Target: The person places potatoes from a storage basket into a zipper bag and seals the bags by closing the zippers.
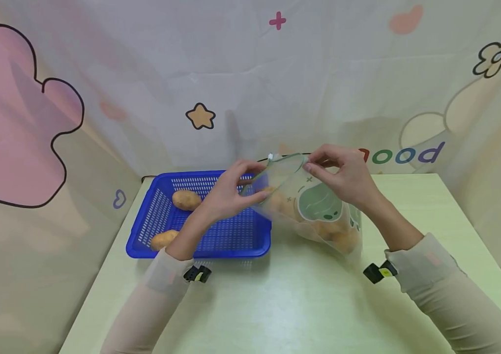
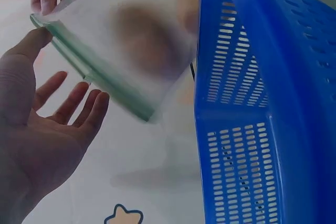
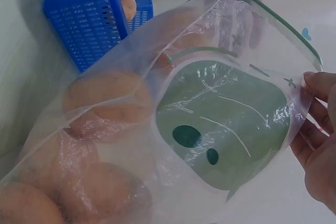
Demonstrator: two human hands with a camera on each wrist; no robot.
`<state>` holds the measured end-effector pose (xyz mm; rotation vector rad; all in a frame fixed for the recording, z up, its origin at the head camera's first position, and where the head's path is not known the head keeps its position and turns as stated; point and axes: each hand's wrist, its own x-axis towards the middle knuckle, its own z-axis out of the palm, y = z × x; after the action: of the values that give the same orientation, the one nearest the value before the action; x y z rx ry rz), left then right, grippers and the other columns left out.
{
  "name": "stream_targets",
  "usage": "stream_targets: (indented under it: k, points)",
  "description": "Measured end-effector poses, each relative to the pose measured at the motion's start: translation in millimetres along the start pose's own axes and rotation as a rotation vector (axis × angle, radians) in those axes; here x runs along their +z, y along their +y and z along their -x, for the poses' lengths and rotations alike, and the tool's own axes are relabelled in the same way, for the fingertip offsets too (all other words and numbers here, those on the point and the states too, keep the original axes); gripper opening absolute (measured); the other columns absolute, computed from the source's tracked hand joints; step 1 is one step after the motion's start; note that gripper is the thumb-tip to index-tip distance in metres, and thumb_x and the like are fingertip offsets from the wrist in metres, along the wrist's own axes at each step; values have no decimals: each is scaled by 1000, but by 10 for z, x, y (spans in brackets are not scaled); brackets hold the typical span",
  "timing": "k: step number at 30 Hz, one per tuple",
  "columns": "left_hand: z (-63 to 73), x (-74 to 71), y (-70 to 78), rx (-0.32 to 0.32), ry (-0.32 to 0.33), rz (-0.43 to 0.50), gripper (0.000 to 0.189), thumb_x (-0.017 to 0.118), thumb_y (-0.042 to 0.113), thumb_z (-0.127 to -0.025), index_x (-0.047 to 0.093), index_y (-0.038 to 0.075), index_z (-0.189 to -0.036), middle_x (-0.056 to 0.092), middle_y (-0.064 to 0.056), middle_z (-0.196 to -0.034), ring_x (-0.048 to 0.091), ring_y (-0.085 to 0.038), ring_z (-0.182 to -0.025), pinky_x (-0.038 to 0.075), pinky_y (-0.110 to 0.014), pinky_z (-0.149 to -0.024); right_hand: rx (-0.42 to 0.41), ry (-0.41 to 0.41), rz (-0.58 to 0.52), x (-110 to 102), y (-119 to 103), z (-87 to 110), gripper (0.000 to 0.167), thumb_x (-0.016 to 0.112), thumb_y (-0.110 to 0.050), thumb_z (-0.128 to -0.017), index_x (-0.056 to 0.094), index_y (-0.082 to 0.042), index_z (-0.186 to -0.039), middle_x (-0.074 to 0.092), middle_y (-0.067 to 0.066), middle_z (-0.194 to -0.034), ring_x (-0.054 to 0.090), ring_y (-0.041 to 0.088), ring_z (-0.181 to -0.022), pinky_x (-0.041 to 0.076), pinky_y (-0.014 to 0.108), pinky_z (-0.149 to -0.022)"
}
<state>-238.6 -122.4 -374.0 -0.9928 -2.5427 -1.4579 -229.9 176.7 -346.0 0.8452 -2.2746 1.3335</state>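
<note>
A clear zip bag (image 1: 321, 202) with a green print and green zip edges tilts over the table, several potatoes (image 3: 105, 100) gathered low inside it. At the top right corner of its mouth, my right hand (image 1: 343, 172) pinches the edge between thumb and fingers. My left hand (image 1: 232, 194) is at the mouth's left side, fingers spread and thumb against the green edge in the left wrist view. A small clear slider (image 1: 270, 157) sits on the zip strip. The mouth gapes between the two hands.
Left of the bag stands a blue plastic basket (image 1: 232, 254), with one potato (image 1: 186, 200) at its back and another potato (image 1: 163, 240) near its front left. Both are on a pale green table (image 1: 268, 314). A printed curtain (image 1: 241, 59) hangs behind.
</note>
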Motion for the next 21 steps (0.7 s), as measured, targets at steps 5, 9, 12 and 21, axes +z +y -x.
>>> stream_targets:
  k: [5, 9, 12, 21]
  points:
    - [115, -116, -52, -15, 22, 7, 57, 82, 29, -96, 60, 11, -145, 62, -9, -142, 58, -32, -133, 50, -52, -111, -24, 3, -16, 24, 10, -16, 7, 79, -1, -94, 78, -4, -100, 76, 7, -92, 71, 7, -83, 58, 18, -83]
    - [271, -282, -157, -75, 44, -30, 59, 82, 33, -96, 59, 15, -147, 60, -1, -146, 54, -27, -138, 47, -52, -114, -25, 4, -15, 37, -11, -23, 8, 79, -1, -94, 78, -4, -101, 77, 7, -93, 71, 7, -83, 58, 18, -83]
    - [404, -436, -315, -136, 72, -79, 62, 81, 36, -96, 57, 15, -148, 58, -1, -148, 51, -25, -141, 44, -53, -116, -16, 3, -15, 44, -26, -19, 9, 79, 0, -94, 78, -5, -101, 77, 5, -93, 71, 7, -83, 57, 17, -83]
    - [676, -865, -956, -350, 153, -156, 71, 83, 33, -94, 51, 14, -155, 52, -8, -156, 44, -31, -147, 34, -57, -121, -10, 2, -26, 77, 4, -9, 8, 78, 1, -94, 78, -3, -101, 77, 6, -93, 71, 7, -83, 58, 17, -83]
